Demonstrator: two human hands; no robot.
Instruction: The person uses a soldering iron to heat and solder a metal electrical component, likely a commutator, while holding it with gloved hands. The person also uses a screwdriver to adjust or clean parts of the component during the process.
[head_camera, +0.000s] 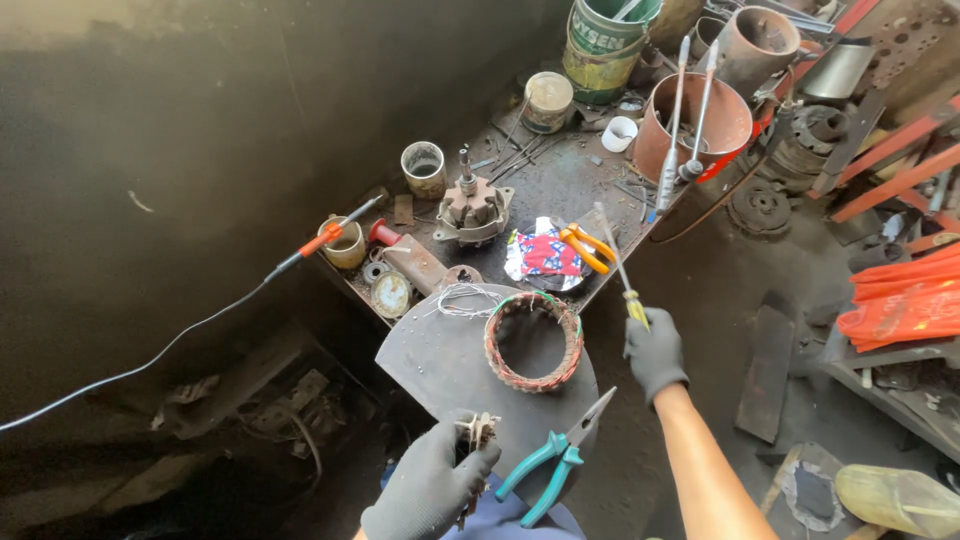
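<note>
Round plate (430, 360), stator winding (533, 341), teal pliers (553, 462), probably resting

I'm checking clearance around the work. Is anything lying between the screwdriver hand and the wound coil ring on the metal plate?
Nothing visible does. The right hand holds the screwdriver just right of the coil ring, with only bare metal plate between. The teal pliers lie lower, out of that gap.

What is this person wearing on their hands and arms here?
Both hands wear dark grey knit work gloves with snug cuffs at the wrist: left hand, right hand. The right forearm is bare, with no sleeve showing. The left forearm is out of frame, so any sleeve there cannot be judged.
</note>
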